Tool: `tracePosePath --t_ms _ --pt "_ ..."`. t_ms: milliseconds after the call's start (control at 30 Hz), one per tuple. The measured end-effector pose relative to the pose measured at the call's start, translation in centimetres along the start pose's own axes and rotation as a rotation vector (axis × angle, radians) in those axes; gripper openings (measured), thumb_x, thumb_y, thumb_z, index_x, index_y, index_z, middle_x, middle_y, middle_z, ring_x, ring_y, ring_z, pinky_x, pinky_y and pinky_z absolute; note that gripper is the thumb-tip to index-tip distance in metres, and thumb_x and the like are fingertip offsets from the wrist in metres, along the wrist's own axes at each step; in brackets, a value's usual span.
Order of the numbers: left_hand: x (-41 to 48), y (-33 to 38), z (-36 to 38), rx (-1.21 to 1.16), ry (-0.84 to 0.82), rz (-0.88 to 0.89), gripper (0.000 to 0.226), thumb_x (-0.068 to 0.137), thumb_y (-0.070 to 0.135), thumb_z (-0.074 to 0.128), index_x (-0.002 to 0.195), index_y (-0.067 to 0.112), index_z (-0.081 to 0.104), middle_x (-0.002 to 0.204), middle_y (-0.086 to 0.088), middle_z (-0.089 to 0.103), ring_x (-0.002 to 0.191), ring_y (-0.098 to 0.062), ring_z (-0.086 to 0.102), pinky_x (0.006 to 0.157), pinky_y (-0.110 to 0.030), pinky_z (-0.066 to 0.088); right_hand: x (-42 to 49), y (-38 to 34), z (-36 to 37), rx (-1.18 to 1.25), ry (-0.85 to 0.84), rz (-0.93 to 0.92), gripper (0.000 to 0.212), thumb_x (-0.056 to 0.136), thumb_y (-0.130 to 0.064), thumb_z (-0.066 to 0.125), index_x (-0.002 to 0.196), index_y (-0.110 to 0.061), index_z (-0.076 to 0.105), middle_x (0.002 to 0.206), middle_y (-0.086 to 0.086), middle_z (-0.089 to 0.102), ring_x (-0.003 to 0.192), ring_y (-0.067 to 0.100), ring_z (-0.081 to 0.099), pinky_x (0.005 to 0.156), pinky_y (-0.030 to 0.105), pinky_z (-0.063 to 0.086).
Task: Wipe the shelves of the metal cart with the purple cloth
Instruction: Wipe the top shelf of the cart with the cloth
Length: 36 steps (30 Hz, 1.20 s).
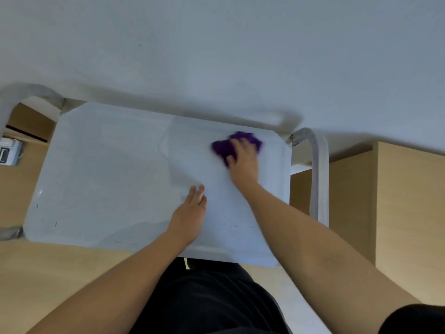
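Perhaps bunched purple cloth point(222, 147) on shelf point(108, 177)

The scene was lit softly and evenly, moderately bright, with a cool bluish cast laid over the wall point(216, 44) and the cart's top shelf point(108, 177). A broad, diffuse shadow was thrown on the wall just behind the shelf's far edge, and a faint one was seen beside the left hand point(190, 213). The purple cloth point(224, 148) and the right hand point(243, 160) were smeared by motion blur. Straight lines, such as the handle tube point(320, 177), were bowed toward the edges by wide-angle distortion.
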State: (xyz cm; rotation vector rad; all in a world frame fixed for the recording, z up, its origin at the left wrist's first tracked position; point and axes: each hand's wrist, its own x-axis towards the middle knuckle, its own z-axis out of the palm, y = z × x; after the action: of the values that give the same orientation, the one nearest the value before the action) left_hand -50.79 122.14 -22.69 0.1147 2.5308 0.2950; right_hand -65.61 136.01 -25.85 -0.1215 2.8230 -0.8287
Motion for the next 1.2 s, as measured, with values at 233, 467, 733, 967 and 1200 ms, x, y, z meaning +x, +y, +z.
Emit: tracePosePath --t_ms 233,467,733,967,1200 --pt "-0.2 0.0 0.0 0.008 -0.012 0.009 0.062 0.089 -0.011 0.039 0.147 0.005 0.023 0.162 -0.004 -0.012 0.150 -0.021 -0.007 0.092 -0.026 0.050 -0.8 1.8 -0.9 -0.081 -0.118 -0.185 0.052 0.091 -0.020 0.059 0.141 -0.025 0.046 0.151 0.003 0.039 0.139 0.024 0.036 0.113 0.039 0.034" --pt "-0.3 0.0 0.3 0.037 -0.009 0.029 0.062 0.088 -0.011 0.038 0.146 0.005 0.022 0.162 -0.005 -0.011 0.150 -0.023 -0.006 0.088 -0.026 0.050 0.3 8.5 -6.5 -0.058 -0.024 0.113 0.053 0.093 -0.018 0.057 0.143 -0.022 0.042 0.152 0.003 0.035 0.137 0.025 0.035 0.106 0.043 0.041" --pt "-0.5 -1.1 0.9 0.078 -0.004 0.092 0.058 0.094 -0.004 0.046 0.147 0.005 0.022 0.162 -0.007 -0.012 0.150 -0.025 -0.006 0.089 -0.026 0.052 -5.8 8.0 -5.2 -0.112 0.012 0.175 0.051 0.094 -0.020 0.057 0.142 -0.024 0.042 0.151 0.006 0.036 0.138 0.026 0.035 0.111 0.041 0.037" --pt "-0.3 -2.4 1.6 0.133 -0.008 0.197 0.060 0.099 0.004 0.046 0.149 0.002 0.014 0.161 -0.014 -0.013 0.150 -0.030 -0.008 0.097 -0.030 0.050 -14.0 7.3 -3.0 -0.099 0.032 0.322 0.050 0.095 -0.022 0.055 0.142 -0.028 0.039 0.153 0.003 0.032 0.141 0.023 0.029 0.116 0.036 0.028" --pt "-0.8 -4.9 1.9 0.295 0.032 0.365 0.063 0.103 0.029 0.040 0.151 0.001 0.010 0.161 -0.019 -0.004 0.149 -0.033 0.002 0.103 -0.030 0.044 -21.1 5.0 -1.1 -0.044 0.091 0.528 0.051 0.093 -0.020 0.057 0.141 -0.028 0.042 0.152 0.001 0.035 0.137 0.025 0.035 0.111 0.039 0.036"
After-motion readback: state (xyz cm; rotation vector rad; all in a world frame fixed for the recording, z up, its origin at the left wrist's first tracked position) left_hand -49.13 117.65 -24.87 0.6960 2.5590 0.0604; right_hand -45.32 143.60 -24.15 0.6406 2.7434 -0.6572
